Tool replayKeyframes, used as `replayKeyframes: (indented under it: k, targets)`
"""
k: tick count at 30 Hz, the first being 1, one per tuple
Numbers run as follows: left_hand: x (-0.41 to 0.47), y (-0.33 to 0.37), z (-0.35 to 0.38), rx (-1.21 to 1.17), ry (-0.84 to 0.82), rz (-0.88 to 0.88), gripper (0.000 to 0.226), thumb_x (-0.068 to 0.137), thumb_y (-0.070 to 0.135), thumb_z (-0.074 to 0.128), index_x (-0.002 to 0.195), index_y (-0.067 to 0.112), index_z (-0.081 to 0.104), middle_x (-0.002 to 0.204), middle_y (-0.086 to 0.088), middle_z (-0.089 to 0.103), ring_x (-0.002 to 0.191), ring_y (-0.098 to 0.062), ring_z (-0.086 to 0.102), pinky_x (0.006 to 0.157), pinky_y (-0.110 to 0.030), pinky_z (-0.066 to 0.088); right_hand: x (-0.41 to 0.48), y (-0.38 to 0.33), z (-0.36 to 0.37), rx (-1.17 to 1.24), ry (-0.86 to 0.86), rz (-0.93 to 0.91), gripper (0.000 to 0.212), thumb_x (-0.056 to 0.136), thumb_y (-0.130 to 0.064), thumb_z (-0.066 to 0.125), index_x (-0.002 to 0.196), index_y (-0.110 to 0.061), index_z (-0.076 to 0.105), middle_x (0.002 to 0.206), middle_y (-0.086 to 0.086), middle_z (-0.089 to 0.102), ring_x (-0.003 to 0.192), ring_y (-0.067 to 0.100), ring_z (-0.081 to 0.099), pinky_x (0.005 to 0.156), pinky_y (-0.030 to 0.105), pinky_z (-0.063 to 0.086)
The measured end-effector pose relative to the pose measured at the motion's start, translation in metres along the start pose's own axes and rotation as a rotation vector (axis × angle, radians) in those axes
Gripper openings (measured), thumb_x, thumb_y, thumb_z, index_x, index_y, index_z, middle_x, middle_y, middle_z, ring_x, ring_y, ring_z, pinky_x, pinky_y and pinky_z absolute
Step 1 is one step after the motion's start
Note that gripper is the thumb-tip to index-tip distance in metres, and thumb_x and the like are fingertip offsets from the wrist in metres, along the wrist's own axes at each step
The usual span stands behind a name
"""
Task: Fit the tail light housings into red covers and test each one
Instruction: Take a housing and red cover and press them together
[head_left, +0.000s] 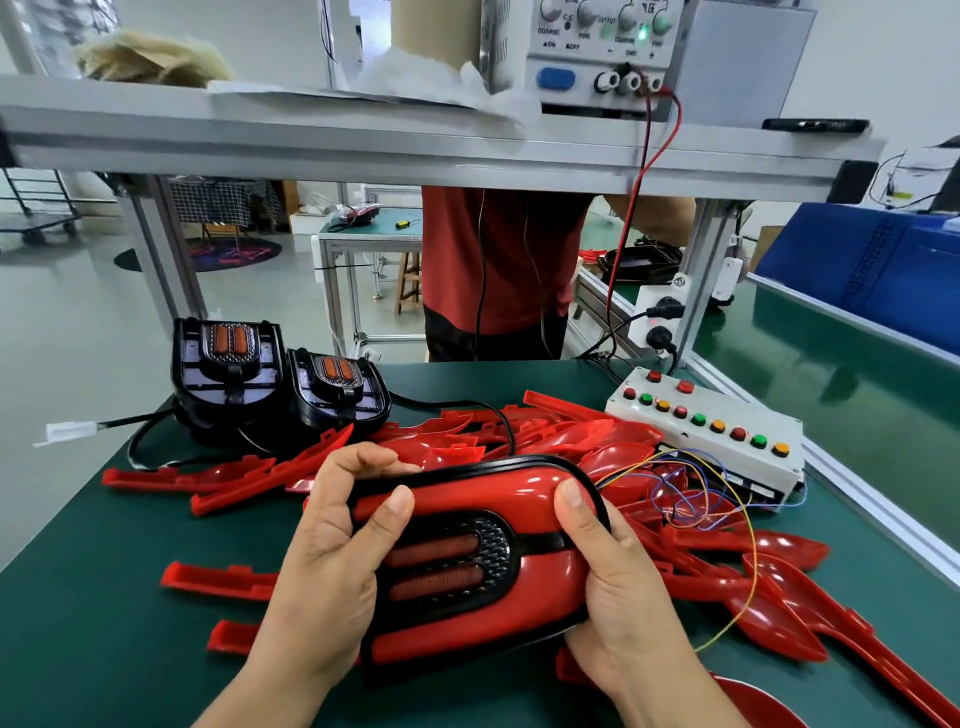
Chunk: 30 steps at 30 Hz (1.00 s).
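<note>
Head view: left hand (332, 561), right hand (618, 587), fingers (387, 519) wrapped round black housing (493, 540) in glossy red cover (467, 493); two bare black housings (228, 384) wait; test likely pending.

A phone (814, 124) is laid on the shelf (363, 156) at far right. Blue crates (883, 270) are stacked at right. A person in red (493, 260) is seen beyond the bench (78, 623), with a stool (410, 280) to the left.

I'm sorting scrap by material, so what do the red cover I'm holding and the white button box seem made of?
The red cover looks like glossy moulded plastic: bright highlights follow its curves. The white button box looks matt, perhaps painted metal or hard plastic; its flat, dull faces leave that open.
</note>
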<state>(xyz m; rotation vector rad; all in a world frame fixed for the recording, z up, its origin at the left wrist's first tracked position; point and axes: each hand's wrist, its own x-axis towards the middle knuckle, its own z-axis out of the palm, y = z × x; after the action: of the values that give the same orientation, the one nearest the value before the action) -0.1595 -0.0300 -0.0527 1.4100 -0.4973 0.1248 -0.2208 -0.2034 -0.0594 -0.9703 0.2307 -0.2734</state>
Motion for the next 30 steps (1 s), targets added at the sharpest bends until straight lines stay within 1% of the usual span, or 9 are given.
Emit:
replayKeyframes:
  k: [2,4,10,16,20,22,25,28,30]
  targets:
    - [-0.001,0.002,0.0,-0.163,-0.021,-0.082,0.007,0.088,0.02,0.065,0.092,0.025,0.064,0.093,0.008,0.069,0.084,-0.007,0.069,0.071,-0.023,0.056,0.001,-0.006,-0.001,-0.086,-0.017,-0.021,0.069,0.044,-0.046,0.094,0.1,-0.011,0.074,0.099,0.021,0.073,0.082,0.032,0.072,0.065,0.039,0.058]
    - [-0.002,0.004,0.001,-0.222,-0.055,-0.137,0.008,0.083,0.019,0.059,0.088,0.022,0.065,0.088,0.006,0.071,0.075,-0.01,0.072,0.057,-0.021,0.057,0.003,-0.01,-0.002,-0.134,-0.008,-0.047,0.06,0.053,-0.036,0.093,0.103,-0.011,0.072,0.098,0.02,0.073,0.081,0.03,0.072,0.067,0.04,0.059]
    - [-0.005,0.006,0.002,0.071,-0.035,-0.024,0.013,0.079,0.034,0.059,0.083,0.03,0.07,0.104,0.008,0.066,0.102,-0.001,0.06,0.088,-0.008,0.042,0.002,-0.008,0.0,-0.16,0.038,-0.064,0.05,0.062,-0.037,0.08,0.102,-0.009,0.072,0.097,0.022,0.073,0.085,0.039,0.071,0.077,0.053,0.058]
    - [-0.007,0.007,0.009,-0.057,0.001,-0.034,0.013,0.088,0.003,0.053,0.093,-0.005,0.062,0.098,-0.014,0.062,0.075,0.003,0.07,0.057,-0.001,0.047,0.0,-0.001,0.003,-0.162,0.027,-0.081,0.044,0.063,-0.036,0.078,0.1,-0.011,0.073,0.097,0.021,0.073,0.085,0.036,0.072,0.068,0.042,0.06]
    - [-0.005,0.006,0.004,-0.062,-0.009,-0.024,0.022,0.083,0.02,0.057,0.102,0.012,0.062,0.096,0.008,0.068,0.082,0.002,0.069,0.06,-0.005,0.05,0.002,0.002,0.001,-0.179,0.036,-0.087,0.049,0.063,-0.039,0.086,0.101,-0.012,0.073,0.101,0.02,0.073,0.09,0.036,0.071,0.077,0.046,0.059]
    - [-0.005,0.004,0.002,-0.011,-0.009,0.001,0.021,0.084,0.023,0.057,0.105,0.019,0.059,0.097,0.023,0.066,0.088,0.007,0.065,0.062,-0.003,0.049,0.002,0.002,0.001,-0.198,0.019,-0.098,0.062,0.052,-0.051,0.09,0.101,-0.016,0.074,0.1,0.018,0.074,0.091,0.035,0.072,0.077,0.045,0.059]
    - [-0.005,0.004,0.003,-0.051,-0.008,-0.034,0.016,0.09,0.012,0.055,0.105,0.016,0.057,0.092,0.024,0.067,0.083,0.008,0.066,0.058,-0.005,0.05,0.002,0.0,0.001,-0.202,0.017,-0.107,0.066,0.044,-0.056,0.091,0.097,-0.02,0.075,0.098,0.015,0.075,0.089,0.032,0.073,0.073,0.042,0.06]
    - [-0.004,0.003,0.004,-0.112,0.005,-0.068,0.018,0.085,0.015,0.057,0.102,0.021,0.061,0.09,0.022,0.067,0.078,0.003,0.068,0.056,-0.011,0.053,0.003,-0.001,-0.002,-0.169,0.017,-0.085,0.044,0.063,-0.04,0.082,0.1,-0.016,0.074,0.101,0.018,0.074,0.093,0.038,0.071,0.081,0.051,0.058]
    - [-0.003,0.002,0.004,-0.139,0.009,-0.077,0.018,0.079,0.021,0.058,0.094,0.03,0.064,0.091,0.019,0.066,0.078,0.002,0.068,0.058,-0.013,0.054,0.003,0.0,-0.005,-0.128,0.019,-0.051,0.045,0.067,-0.034,0.078,0.105,-0.011,0.072,0.103,0.022,0.072,0.095,0.041,0.069,0.083,0.055,0.057]
